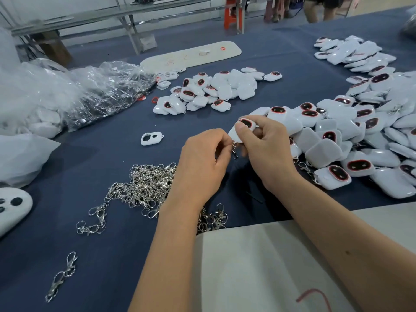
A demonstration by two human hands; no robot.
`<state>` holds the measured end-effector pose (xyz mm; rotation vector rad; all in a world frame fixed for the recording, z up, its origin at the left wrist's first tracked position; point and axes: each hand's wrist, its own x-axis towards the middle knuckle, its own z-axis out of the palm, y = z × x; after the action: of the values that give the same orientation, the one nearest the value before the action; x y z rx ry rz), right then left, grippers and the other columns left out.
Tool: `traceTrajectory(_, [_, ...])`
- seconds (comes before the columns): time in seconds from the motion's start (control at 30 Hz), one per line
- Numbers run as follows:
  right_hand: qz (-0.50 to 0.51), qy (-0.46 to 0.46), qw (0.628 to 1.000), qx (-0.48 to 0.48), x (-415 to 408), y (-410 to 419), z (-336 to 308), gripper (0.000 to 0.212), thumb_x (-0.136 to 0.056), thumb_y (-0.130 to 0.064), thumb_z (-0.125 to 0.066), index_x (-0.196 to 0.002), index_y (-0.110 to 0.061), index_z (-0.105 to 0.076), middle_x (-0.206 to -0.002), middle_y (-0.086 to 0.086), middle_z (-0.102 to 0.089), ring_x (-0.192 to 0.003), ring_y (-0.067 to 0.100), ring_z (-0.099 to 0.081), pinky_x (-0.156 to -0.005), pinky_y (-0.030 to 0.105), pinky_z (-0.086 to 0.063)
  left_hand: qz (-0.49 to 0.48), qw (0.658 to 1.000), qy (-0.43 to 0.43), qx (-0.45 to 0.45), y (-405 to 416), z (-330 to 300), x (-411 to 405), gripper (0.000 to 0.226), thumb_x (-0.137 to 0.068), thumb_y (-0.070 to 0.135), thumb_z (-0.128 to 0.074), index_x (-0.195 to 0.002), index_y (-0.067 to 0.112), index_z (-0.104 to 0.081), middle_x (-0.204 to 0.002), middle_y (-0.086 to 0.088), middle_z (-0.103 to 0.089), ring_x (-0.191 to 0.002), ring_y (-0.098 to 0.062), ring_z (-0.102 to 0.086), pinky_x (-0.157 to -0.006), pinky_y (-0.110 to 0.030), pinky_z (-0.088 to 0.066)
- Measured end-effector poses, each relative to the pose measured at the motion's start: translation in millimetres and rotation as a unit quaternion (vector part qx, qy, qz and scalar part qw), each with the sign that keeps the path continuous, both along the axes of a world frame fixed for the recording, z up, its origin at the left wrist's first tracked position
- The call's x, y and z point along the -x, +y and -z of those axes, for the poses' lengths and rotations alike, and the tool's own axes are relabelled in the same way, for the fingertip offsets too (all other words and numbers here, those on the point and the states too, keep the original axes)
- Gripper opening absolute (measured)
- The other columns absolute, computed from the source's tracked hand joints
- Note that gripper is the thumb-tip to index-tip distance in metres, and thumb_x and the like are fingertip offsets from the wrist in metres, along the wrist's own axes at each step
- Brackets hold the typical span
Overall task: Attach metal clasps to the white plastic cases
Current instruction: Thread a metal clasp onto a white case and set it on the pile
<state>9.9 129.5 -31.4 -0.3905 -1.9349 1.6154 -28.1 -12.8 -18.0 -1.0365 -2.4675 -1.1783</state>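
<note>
My right hand (263, 145) grips a white plastic case (242, 129) with a dark, red-rimmed oval window, held above the blue table. My left hand (202, 163) pinches a metal clasp (234, 149) that hangs at the case's lower corner, between the two hands. Whether the clasp is hooked through the case is hidden by my fingers. A heap of loose metal clasps (144, 188) lies just left of my left wrist. A big pile of white cases (351, 140) spreads to the right, some with clasps on them.
A second pile of cases (213, 91) lies farther back. Crumpled clear plastic bags (90, 91) fill the left side. One white frame piece (152, 138) lies alone. A pale board (258, 266) covers the near edge. Stray clasps (60, 275) lie at the front left.
</note>
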Motion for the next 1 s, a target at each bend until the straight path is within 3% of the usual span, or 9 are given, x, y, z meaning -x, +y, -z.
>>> traceTrajectory(0.07, [0.0, -0.012, 1.0, -0.02, 0.3, 0.2, 0.1, 0.011, -0.097, -0.025, -0.067, -0.091, -0.017, -0.072, -0.059, -0.006, -0.062, -0.057, 0.015, -0.056, -0.065, 0.037, -0.051, 0.0, 1.0, -0.005, 0.004, 0.1, 0.5, -0.2, 0.008, -0.091, 0.018, -0.062, -0.083, 0.021, -0.064, -0.078, 0.006, -0.065, -0.074, -0.015, -0.06, -0.071, -0.041, -0.052])
traceTrajectory(0.17, [0.008, -0.011, 1.0, -0.006, 0.4, 0.5, -0.6, 0.01, -0.094, -0.023, -0.069, -0.089, -0.015, -0.072, -0.056, -0.008, -0.062, -0.049, 0.012, -0.057, -0.06, 0.032, -0.049, -0.006, 1.0, -0.008, 0.006, -0.1, 1.2, -0.2, 0.009, -0.09, 0.017, -0.062, -0.082, 0.021, -0.064, -0.077, 0.006, -0.065, -0.073, -0.016, -0.06, -0.069, -0.041, -0.052])
traceTrajectory(0.4, [0.009, -0.009, 1.0, 0.022, -2.5, -4.0, -2.8, 0.008, -0.092, -0.014, -0.064, -0.093, -0.008, -0.07, -0.056, 0.006, -0.067, -0.046, 0.019, -0.065, -0.045, 0.026, -0.05, -0.033, 0.999, -0.026, 0.02, 2.2, 0.1, -2.3, 0.009, -0.087, 0.014, -0.064, -0.083, 0.02, -0.068, -0.076, 0.007, -0.066, -0.071, -0.015, -0.062, -0.069, -0.042, -0.054])
traceTrajectory(0.6, [0.068, 0.003, 0.996, -0.055, -5.7, -8.3, -3.3, 0.008, -0.088, -0.016, -0.065, -0.082, -0.014, -0.068, -0.056, -0.001, -0.067, -0.049, 0.014, -0.067, -0.05, 0.032, -0.057, -0.058, 0.997, -0.004, 0.049, 6.3, -2.8, -6.5, 0.008, -0.088, 0.012, -0.064, -0.083, 0.018, -0.067, -0.077, 0.007, -0.065, -0.073, -0.019, -0.059, -0.073, -0.045, -0.052])
traceTrajectory(0.7, [0.102, 0.008, 0.986, -0.133, -5.8, -7.1, -3.7, 0.013, -0.085, -0.02, -0.069, -0.072, -0.018, -0.067, -0.054, -0.011, -0.059, -0.051, 0.004, -0.052, -0.057, 0.017, -0.043, -0.064, 0.997, -0.001, 0.054, 5.5, -4.7, -7.2, 0.009, -0.089, 0.01, -0.064, -0.084, 0.017, -0.068, -0.079, 0.005, -0.067, -0.075, -0.023, -0.061, -0.075, -0.047, -0.052])
traceTrajectory(0.87, [0.071, 0.014, 0.989, -0.126, -7.6, -4.6, -5.7, 0.012, -0.085, -0.015, -0.069, -0.073, -0.013, -0.069, -0.06, 0.004, -0.064, -0.056, 0.008, -0.049, -0.06, 0.032, -0.047, -0.063, 0.996, -0.006, 0.059, 5.0, -6.2, -9.4, 0.009, -0.09, 0.012, -0.064, -0.084, 0.017, -0.068, -0.078, 0.005, -0.067, -0.075, -0.022, -0.06, -0.075, -0.047, -0.052])
traceTrajectory(1.0, [0.072, 0.024, 0.984, -0.162, -7.3, -5.1, -5.3, 0.008, -0.086, -0.016, -0.069, -0.078, -0.015, -0.068, -0.055, -0.009, -0.058, -0.051, 0.006, -0.05, -0.058, 0.019, -0.04, -0.063, 0.996, -0.014, 0.064, 5.0, -6.1, -7.4, 0.009, -0.093, 0.014, -0.064, -0.087, 0.018, -0.069, -0.079, 0.005, -0.068, -0.076, -0.021, -0.061, -0.076, -0.046, -0.052])
